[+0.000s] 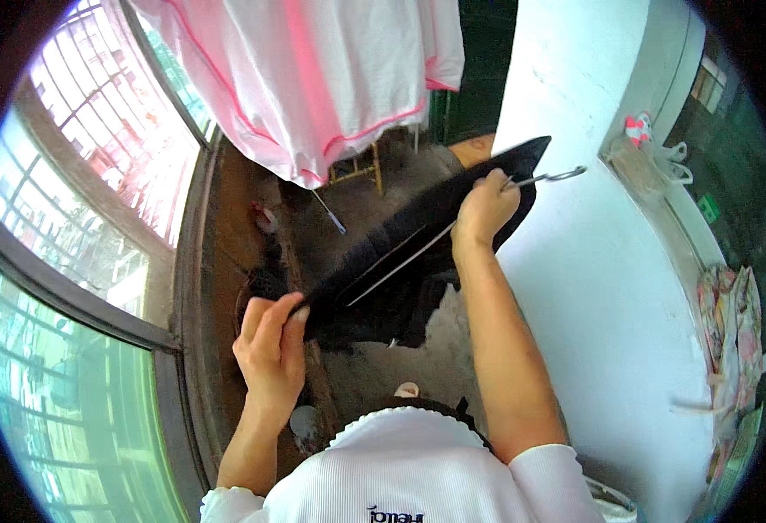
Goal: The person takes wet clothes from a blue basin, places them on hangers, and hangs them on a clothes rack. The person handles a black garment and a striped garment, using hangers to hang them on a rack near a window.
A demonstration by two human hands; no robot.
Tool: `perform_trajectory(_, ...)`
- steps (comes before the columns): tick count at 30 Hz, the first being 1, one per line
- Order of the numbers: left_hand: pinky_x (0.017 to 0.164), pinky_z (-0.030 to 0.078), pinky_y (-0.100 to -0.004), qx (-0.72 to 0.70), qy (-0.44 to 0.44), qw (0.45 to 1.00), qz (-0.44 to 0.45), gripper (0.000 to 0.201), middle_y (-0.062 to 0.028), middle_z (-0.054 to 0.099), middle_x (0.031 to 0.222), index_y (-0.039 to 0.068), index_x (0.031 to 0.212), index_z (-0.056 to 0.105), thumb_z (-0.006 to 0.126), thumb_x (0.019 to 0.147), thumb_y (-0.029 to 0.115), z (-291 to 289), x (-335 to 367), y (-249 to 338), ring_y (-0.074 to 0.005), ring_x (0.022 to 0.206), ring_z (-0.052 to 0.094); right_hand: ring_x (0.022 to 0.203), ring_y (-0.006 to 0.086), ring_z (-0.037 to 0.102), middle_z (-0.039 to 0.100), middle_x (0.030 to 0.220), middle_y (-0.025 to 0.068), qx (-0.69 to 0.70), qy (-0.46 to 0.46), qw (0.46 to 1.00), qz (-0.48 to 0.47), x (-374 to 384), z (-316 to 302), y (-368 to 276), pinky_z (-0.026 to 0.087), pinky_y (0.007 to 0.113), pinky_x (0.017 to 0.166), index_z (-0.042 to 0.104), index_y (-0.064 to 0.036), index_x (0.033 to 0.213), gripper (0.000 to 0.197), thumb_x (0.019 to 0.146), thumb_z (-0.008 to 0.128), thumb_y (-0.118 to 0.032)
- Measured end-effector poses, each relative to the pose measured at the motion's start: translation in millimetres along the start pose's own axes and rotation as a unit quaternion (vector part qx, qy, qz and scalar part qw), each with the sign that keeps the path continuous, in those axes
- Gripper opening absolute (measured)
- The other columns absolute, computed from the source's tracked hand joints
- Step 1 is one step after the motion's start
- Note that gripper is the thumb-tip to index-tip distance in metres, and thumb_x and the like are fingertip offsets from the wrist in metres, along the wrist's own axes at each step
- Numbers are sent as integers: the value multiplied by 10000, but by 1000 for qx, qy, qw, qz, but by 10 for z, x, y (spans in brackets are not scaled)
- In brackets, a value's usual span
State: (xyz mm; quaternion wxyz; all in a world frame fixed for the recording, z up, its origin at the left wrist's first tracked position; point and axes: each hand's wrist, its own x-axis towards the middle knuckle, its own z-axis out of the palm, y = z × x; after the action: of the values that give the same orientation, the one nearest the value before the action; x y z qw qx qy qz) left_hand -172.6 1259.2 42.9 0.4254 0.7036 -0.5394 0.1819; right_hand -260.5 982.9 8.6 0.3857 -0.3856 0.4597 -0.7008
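Note:
A black garment (400, 261) is stretched slantwise between my two hands, its far end up by the white wall. My left hand (271, 344) pinches the near left corner of the cloth between thumb and fingers. Higher up on the right, my right hand (488, 209) is closed round a metal clothes hanger (562, 175) and some of the black cloth. The hanger's hook sticks out to the right of that fist. Its thin bar shows along the garment's opening, and the rest is hidden in the cloth.
A white garment with pink trim (339, 87) hangs ahead, above the work. Barred windows (95, 218) line the left side. A white wall (592, 288) curves along the right, with a ledge holding a plastic bag (666, 161) and a flowered cloth (732, 322) beyond it.

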Motion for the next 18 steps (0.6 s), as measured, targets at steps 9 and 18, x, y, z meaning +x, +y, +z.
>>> perform_trajectory(9, 611, 471, -296, -111, -150, 982, -12, 347, -123, 581, 825, -15, 1045, 621, 725, 769, 168, 121, 88, 416, -229, 709, 571, 812, 145, 483, 486, 949, 97, 222, -43, 948, 222, -590, 260, -202, 420, 275, 725, 400, 28, 1067, 301, 889, 551, -162)
perform_trajectory(18, 774, 416, -374, 196, -189, 961, 37, 495, -111, 554, 974, 45, 1124, 571, 707, 649, 22, 190, 319, 125, -269, 902, 544, 652, 124, 530, 508, 810, 36, 309, -55, 888, 337, -606, -43, -120, 401, 247, 532, 347, -60, 1057, 331, 858, 606, -113)
